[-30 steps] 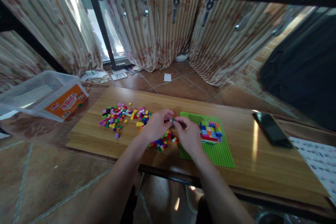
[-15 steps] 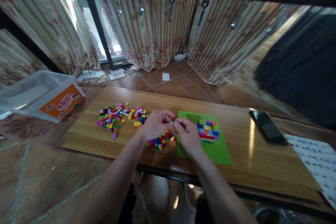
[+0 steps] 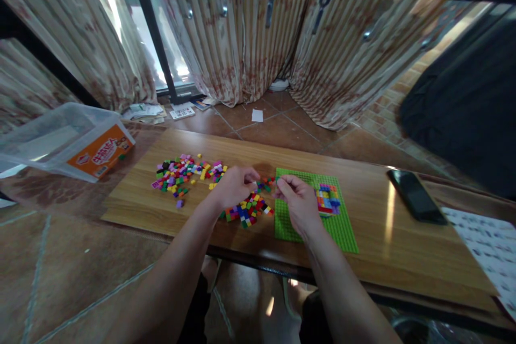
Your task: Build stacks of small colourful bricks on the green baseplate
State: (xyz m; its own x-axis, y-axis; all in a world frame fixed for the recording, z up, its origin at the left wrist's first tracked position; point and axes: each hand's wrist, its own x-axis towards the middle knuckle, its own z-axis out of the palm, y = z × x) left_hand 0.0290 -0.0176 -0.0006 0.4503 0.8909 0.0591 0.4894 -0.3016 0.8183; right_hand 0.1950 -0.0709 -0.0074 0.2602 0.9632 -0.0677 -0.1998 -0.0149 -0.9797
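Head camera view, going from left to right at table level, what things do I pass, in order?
In order: clear plastic bin → scattered loose bricks → left hand → right hand → stacked brick build → black phone → printed sheet.

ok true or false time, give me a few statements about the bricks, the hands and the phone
1. The right hand is over the green baseplate. True.
2. The phone lies on the baseplate. False: it lies on the bare table, further right.
3. A stack of bricks stands on the baseplate. True.
4. The plastic tub is beside the phone. False: it is far left, past the loose bricks.
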